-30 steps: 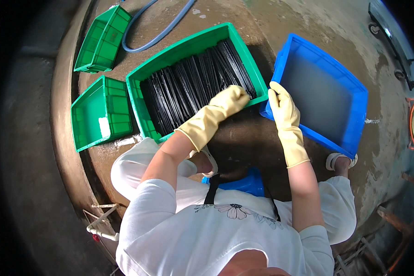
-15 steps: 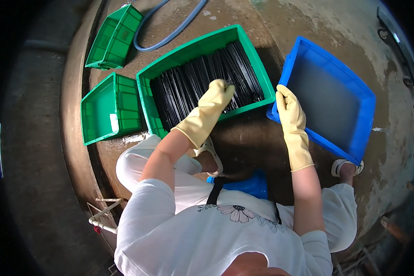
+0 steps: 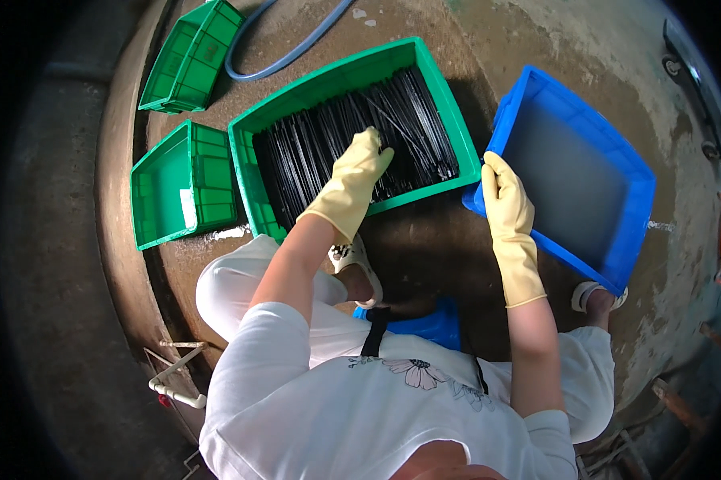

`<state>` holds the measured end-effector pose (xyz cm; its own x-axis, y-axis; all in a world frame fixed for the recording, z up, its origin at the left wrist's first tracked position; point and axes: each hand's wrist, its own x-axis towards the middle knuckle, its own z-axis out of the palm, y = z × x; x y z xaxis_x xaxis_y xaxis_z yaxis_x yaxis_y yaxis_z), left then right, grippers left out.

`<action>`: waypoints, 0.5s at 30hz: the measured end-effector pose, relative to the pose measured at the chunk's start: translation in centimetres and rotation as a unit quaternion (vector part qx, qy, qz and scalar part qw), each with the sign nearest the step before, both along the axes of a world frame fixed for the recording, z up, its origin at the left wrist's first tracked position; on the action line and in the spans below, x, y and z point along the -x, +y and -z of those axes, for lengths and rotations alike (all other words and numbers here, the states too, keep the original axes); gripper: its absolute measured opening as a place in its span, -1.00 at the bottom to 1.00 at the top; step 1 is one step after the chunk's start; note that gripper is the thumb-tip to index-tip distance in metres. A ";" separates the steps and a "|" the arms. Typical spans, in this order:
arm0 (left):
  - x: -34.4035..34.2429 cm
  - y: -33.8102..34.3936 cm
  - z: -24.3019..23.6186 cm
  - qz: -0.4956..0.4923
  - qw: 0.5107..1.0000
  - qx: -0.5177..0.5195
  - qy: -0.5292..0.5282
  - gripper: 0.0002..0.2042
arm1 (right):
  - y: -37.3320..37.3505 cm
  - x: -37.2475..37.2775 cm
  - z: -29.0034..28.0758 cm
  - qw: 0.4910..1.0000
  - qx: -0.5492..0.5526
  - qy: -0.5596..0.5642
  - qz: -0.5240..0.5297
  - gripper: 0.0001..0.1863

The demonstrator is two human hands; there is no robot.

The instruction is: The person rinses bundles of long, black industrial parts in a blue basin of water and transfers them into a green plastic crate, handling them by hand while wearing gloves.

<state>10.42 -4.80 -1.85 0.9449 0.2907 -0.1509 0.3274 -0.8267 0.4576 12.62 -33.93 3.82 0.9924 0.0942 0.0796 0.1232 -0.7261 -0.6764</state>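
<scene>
My left hand [image 3: 357,170], in a cream rubber glove, is over the dark sticks [image 3: 419,120] packed in the large green crate [image 3: 466,152]; its fingers are curled among them, and what they hold, if anything, is hidden. My gloved right hand [image 3: 506,200] grips the near left rim of the blue crate [image 3: 634,216], which holds cloudy grey water [image 3: 568,172]. The sticks are long, thin and glossy, lying side by side in rows.
Two smaller green crates [image 3: 148,204] sit at the left, the upper one [image 3: 176,72] near a blue hose [image 3: 292,52]. A blue stool [image 3: 424,324] is under me, white pipes [image 3: 176,392] stand lower left, and a wheeled dark trolley [image 3: 696,88] is at the upper right edge.
My left hand has moved up and leftward from the crate's near right side toward the middle of the sticks. My right hand stays at the blue crate's rim.
</scene>
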 end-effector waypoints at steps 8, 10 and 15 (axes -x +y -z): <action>-3.8 -0.5 0.8 -0.383 0.852 0.329 0.141 -0.60 | 0.0 0.4 0.6 1.000 -0.009 -0.018 0.004 -0.69; -3.5 -0.9 -0.3 -0.364 0.855 0.290 0.229 -0.67 | -0.3 0.5 0.4 1.000 0.003 -0.019 0.003 -0.69; -1.6 -0.3 0.2 -0.111 0.956 0.081 0.257 -0.70 | 0.1 0.7 0.1 0.999 0.025 -0.047 0.003 -0.68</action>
<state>12.06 -5.12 -2.09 0.6509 0.4091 -0.6396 0.7030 -0.6427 0.3044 11.95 -33.80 3.68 0.9815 0.0936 0.1673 0.1790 -0.7599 -0.6249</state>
